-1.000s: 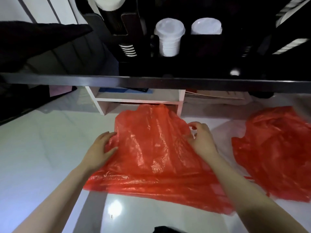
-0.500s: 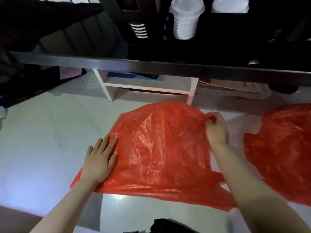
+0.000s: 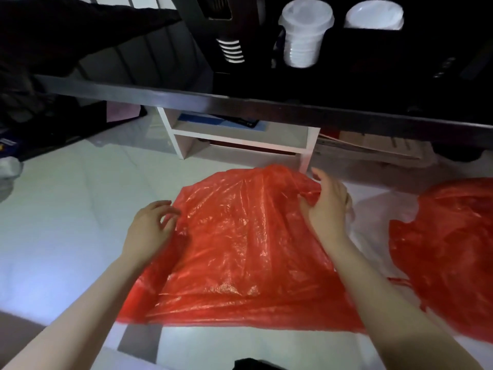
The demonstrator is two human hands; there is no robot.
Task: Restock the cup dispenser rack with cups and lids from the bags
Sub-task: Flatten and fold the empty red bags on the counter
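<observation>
The crinkly red plastic bag (image 3: 240, 244) lay on the pale floor (image 3: 66, 209) below the black rack of clear cup stacks (image 3: 304, 36). The hands were apart — right hand (image 3: 326, 206) gripping its top corner, left hand (image 3: 149, 228) fingers loosely curled at the edge — probably hunting for the opening.

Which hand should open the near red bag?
Right, probably. The right hand already grips the bunched top edge of the near bag, where its mouth seems to be. The left hand only touches the bag's side with curled fingers.
</observation>
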